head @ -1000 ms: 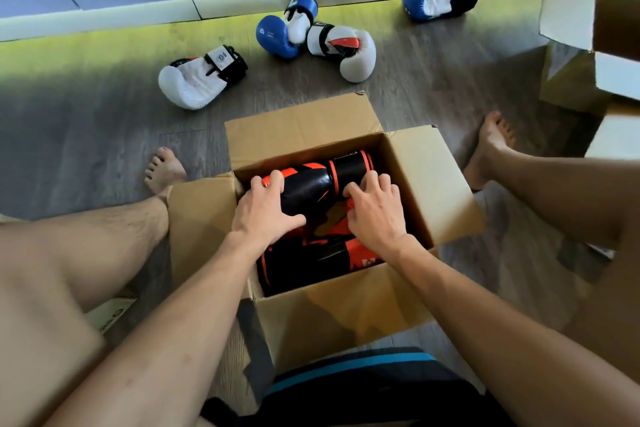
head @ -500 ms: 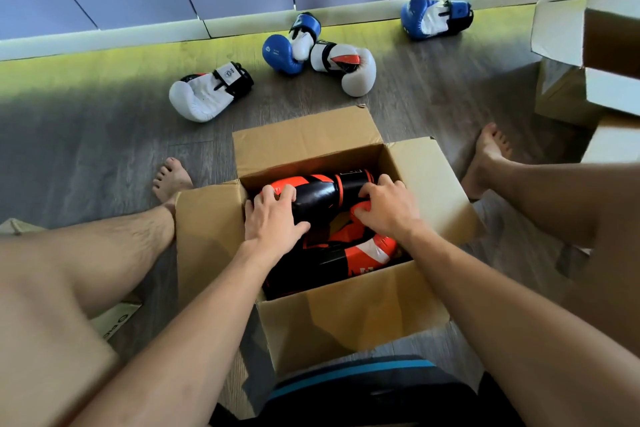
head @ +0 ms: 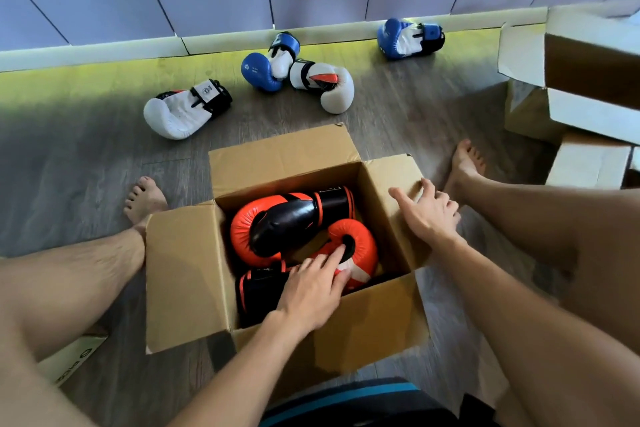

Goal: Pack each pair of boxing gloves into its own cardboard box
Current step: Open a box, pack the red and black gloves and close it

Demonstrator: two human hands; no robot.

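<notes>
Left hand [head: 313, 291] presses orange gloves [head: 294, 229] inside box [head: 363, 322].

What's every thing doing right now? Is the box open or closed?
Cardboard box: open, flaps spread.
Orange gloves: both inside the box.
Left hand: fingers straight, pressing the nearer orange glove.
Right hand: open, by the right flap.
White gloves: loose on floor, unpacked.
Blue gloves: loose on floor, unpacked.

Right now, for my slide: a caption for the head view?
Left hand rests on orange gloves in the box; right hand at its side flap.

Orange-black gloves [head: 294, 225] — brown box [head: 187, 274] — grey wood-grain floor [head: 86, 163]
</notes>
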